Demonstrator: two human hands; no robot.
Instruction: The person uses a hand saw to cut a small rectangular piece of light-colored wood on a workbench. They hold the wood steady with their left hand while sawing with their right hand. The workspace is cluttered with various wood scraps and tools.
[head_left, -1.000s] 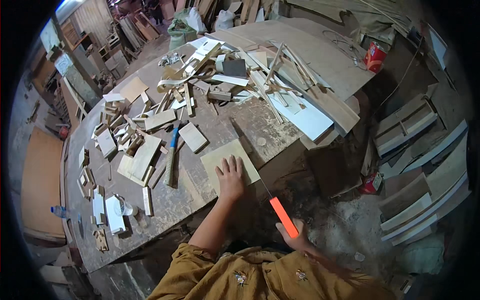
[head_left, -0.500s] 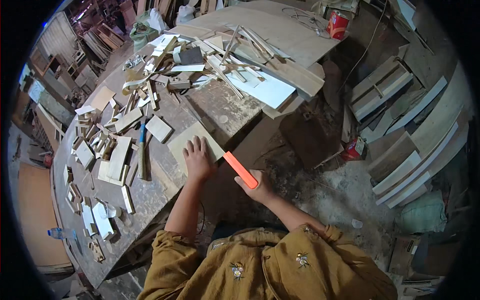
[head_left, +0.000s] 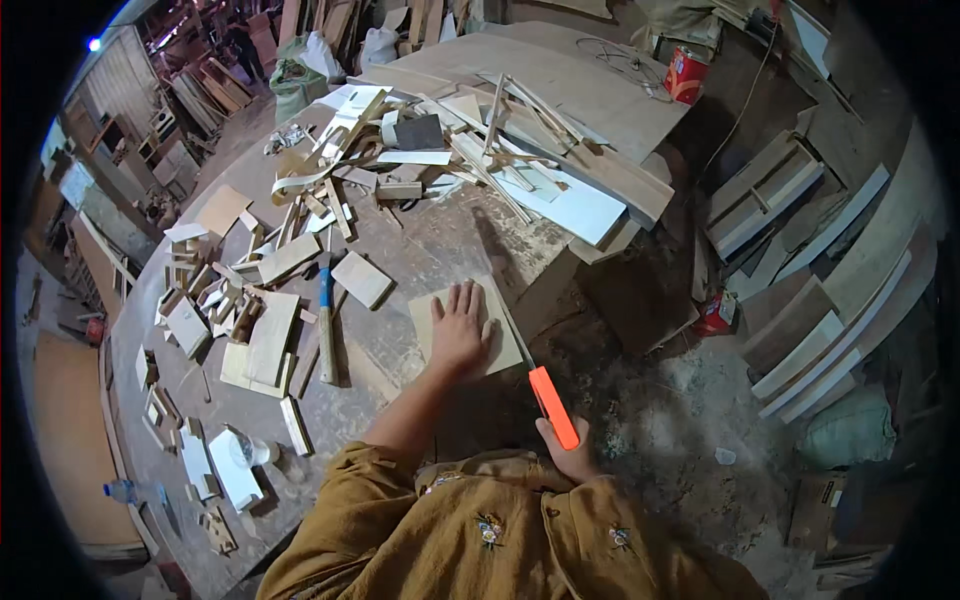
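Orange saw point(head_left: 546, 390) and one board point(head_left: 502, 352) occupy two hands point(head_left: 459, 338) point(head_left: 572, 455).

Saw handle point(head_left: 554, 407), right of centre: smooth plastic. Saw blade point(head_left: 516, 337): metal. Board point(head_left: 503, 350), centre of frame: matt wood. Counter point(head_left: 375, 350): scuffed, rough wood. Shirt point(head_left: 430, 530), lower edge: matt woven cloth. Tin point(head_left: 685, 76), upper right: glossy metal.

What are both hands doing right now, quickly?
Left hand: open, palm down on the pale wooden board.
Right hand: closed, holding the orange-handled saw.
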